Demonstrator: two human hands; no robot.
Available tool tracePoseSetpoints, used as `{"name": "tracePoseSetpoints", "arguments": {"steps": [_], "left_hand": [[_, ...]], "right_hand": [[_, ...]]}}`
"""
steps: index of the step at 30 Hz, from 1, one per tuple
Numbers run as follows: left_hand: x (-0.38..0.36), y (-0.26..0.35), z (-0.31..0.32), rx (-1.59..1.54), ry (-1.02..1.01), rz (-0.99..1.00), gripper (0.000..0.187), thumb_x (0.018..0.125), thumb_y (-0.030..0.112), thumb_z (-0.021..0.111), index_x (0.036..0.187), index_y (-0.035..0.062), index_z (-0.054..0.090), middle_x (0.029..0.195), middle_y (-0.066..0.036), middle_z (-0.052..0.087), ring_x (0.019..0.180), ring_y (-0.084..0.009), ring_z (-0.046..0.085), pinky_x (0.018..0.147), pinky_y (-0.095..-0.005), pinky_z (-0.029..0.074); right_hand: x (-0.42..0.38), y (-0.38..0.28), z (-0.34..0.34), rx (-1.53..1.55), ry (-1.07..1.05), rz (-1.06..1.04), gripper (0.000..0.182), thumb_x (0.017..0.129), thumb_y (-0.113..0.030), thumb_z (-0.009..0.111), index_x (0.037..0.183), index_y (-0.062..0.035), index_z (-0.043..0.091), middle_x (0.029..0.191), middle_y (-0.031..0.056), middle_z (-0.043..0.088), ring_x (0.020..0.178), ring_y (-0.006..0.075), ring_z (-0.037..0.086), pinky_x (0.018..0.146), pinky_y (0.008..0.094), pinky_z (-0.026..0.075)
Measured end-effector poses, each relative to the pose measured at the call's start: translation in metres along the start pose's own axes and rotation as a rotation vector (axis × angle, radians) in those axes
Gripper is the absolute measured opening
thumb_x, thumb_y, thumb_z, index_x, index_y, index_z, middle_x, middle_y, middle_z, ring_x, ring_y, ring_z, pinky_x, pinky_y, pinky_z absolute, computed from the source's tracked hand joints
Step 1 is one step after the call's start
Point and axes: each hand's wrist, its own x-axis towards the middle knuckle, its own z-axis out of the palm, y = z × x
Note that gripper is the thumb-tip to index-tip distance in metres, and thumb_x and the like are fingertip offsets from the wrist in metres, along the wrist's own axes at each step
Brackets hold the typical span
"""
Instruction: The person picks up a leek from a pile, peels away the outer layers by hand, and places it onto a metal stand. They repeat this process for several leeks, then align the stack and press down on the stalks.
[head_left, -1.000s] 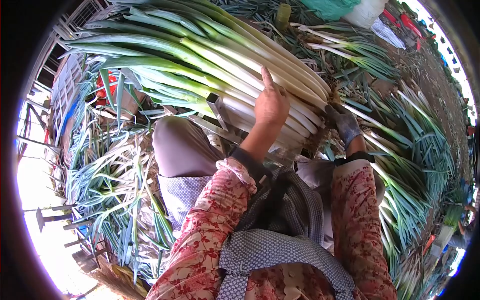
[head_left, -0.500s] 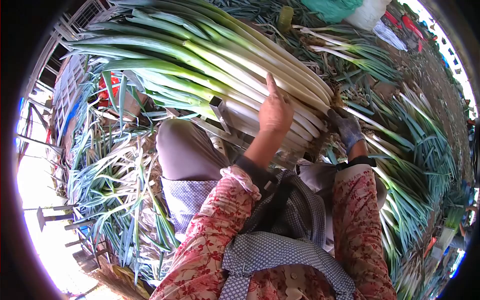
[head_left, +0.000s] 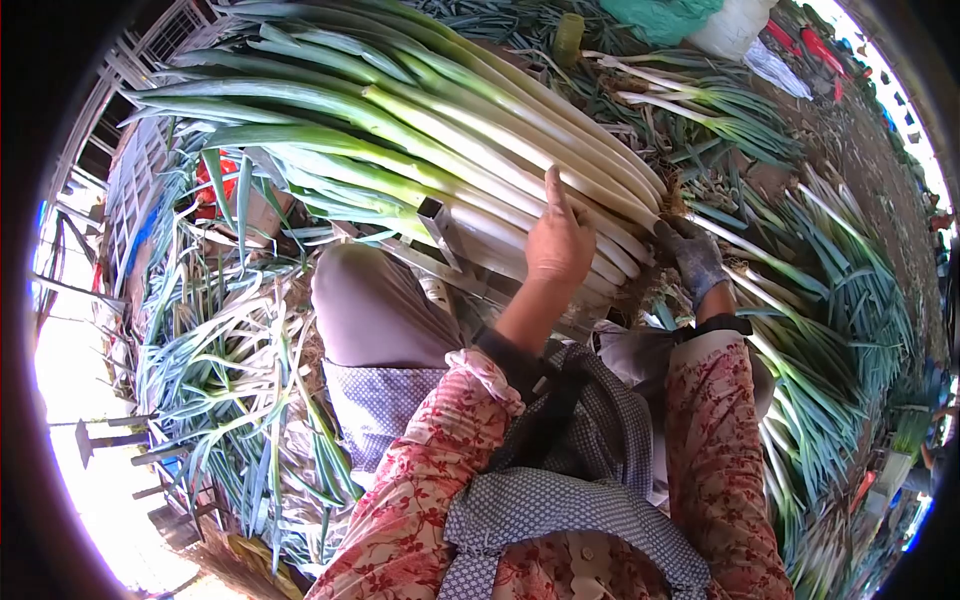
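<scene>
A thick pile of long green onions point(head_left: 470, 125) lies slantwise in front of me, green leaves at the upper left and white stems toward the right. My left hand point(head_left: 560, 240) is bare and over the white stems, its index finger stretched out and the other fingers curled. I see nothing held in it. At the root ends of the pile, my right hand point(head_left: 692, 255), in a grey glove, has its fingers bent against the end of a green onion. Its fingertips are partly hidden. A metal bracket point(head_left: 440, 232) stands against the near side of the pile.
Loose leaves and stalks point(head_left: 240, 390) cover the ground at my left. More green onions point(head_left: 830, 290) lie in heaps at the right, with a smaller bunch point(head_left: 700, 105) farther back. Green and white plastic bags point(head_left: 735, 25) are at the top. My knee point(head_left: 375, 305) is beside the bracket.
My left hand has shifted slightly right and toward me, its index finger now pointing more upright. My right hand and the pile look almost unmoved.
</scene>
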Motion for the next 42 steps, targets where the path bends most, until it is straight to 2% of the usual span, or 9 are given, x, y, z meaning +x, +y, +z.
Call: {"name": "tracePoseSetpoints", "arguments": {"steps": [9, 12, 15, 22, 28, 31, 34, 36, 42], "left_hand": [[0.013, 0.002, -0.012, 0.087, 0.030, -0.077, 0.083, 0.083, 0.014, 0.053, 0.146, 0.0070, 0.000, 0.086, -0.019, 0.066, 0.077, -0.0369, 0.063, 0.071, -0.0441, 0.051], [0.000, -0.004, -0.007, -0.024, -0.026, 0.030, 0.082, 0.084, 0.014, 0.053, 0.146, 0.0057, 0.001, 0.085, -0.019, 0.066, 0.077, -0.0372, 0.063, 0.071, -0.0442, 0.050], [0.006, 0.005, -0.017, 0.092, 0.018, -0.099, 0.081, 0.083, 0.013, 0.054, 0.146, 0.0057, 0.003, 0.084, -0.017, 0.065, 0.078, -0.0365, 0.063, 0.072, -0.0439, 0.050], [0.013, -0.003, -0.013, 0.054, 0.024, -0.010, 0.085, 0.082, 0.012, 0.055, 0.146, 0.0071, 0.000, 0.082, -0.018, 0.065, 0.077, -0.0372, 0.063, 0.072, -0.0434, 0.050], [0.017, -0.006, -0.018, 0.064, 0.021, -0.059, 0.085, 0.081, 0.013, 0.056, 0.146, 0.0082, 0.001, 0.086, -0.021, 0.065, 0.078, -0.0379, 0.063, 0.074, -0.0456, 0.049], [0.013, -0.003, -0.017, 0.078, 0.000, -0.062, 0.085, 0.081, 0.014, 0.056, 0.146, 0.0088, 0.001, 0.087, -0.021, 0.065, 0.079, -0.0383, 0.063, 0.074, -0.0462, 0.049], [0.010, -0.005, -0.016, 0.060, -0.005, -0.043, 0.084, 0.081, 0.013, 0.056, 0.147, 0.0090, 0.003, 0.088, -0.022, 0.065, 0.081, -0.0384, 0.063, 0.075, -0.0456, 0.049], [0.011, -0.008, -0.014, 0.023, 0.087, -0.043, 0.083, 0.081, 0.013, 0.056, 0.147, 0.0091, 0.005, 0.089, -0.022, 0.065, 0.081, -0.0383, 0.063, 0.076, -0.0447, 0.049], [0.010, -0.004, -0.022, 0.056, -0.016, -0.073, 0.082, 0.081, 0.014, 0.056, 0.147, 0.0097, 0.007, 0.090, -0.021, 0.065, 0.081, -0.0381, 0.063, 0.076, -0.0450, 0.049]], "right_hand": [[-0.007, -0.010, 0.000, -0.001, -0.036, 0.016, 0.052, 0.083, -0.035, 0.067, 0.120, 0.0012, 0.058, 0.106, 0.0100, 0.064, 0.088, 0.0159, 0.059, 0.079, 0.0278, 0.047], [-0.008, -0.009, 0.002, 0.010, -0.015, 0.007, 0.053, 0.083, -0.035, 0.067, 0.121, 0.0012, 0.057, 0.107, 0.0100, 0.064, 0.089, 0.0157, 0.059, 0.078, 0.0276, 0.047], [-0.012, -0.013, 0.002, 0.052, -0.028, 0.051, 0.053, 0.083, -0.034, 0.067, 0.122, 0.0011, 0.057, 0.109, 0.0105, 0.064, 0.091, 0.0159, 0.060, 0.078, 0.0275, 0.048], [-0.005, -0.003, 0.003, 0.089, -0.020, 0.004, 0.052, 0.083, -0.032, 0.068, 0.122, 0.0005, 0.057, 0.106, 0.0104, 0.065, 0.087, 0.0146, 0.061, 0.075, 0.0267, 0.049], [-0.006, -0.005, 0.000, 0.075, -0.033, 0.083, 0.049, 0.082, -0.033, 0.068, 0.118, 0.0001, 0.060, 0.112, 0.0135, 0.063, 0.098, 0.0185, 0.059, 0.084, 0.0288, 0.046], [0.003, 0.007, 0.000, -0.059, 0.023, -0.070, 0.050, 0.082, -0.036, 0.067, 0.116, -0.0002, 0.061, 0.112, 0.0145, 0.062, 0.101, 0.0203, 0.058, 0.088, 0.0306, 0.044], [0.001, 0.007, 0.002, -0.007, 0.002, -0.064, 0.051, 0.083, -0.038, 0.066, 0.116, -0.0005, 0.061, 0.112, 0.0144, 0.062, 0.102, 0.0214, 0.058, 0.090, 0.0312, 0.043], [0.005, 0.014, 0.001, 0.005, -0.002, -0.061, 0.050, 0.083, -0.038, 0.066, 0.116, -0.0007, 0.061, 0.111, 0.0143, 0.063, 0.101, 0.0211, 0.058, 0.090, 0.0311, 0.043], [-0.005, -0.002, 0.003, 0.009, 0.004, -0.040, 0.050, 0.083, -0.036, 0.066, 0.116, 0.0004, 0.060, 0.111, 0.0141, 0.063, 0.100, 0.0202, 0.058, 0.089, 0.0310, 0.044]]}}
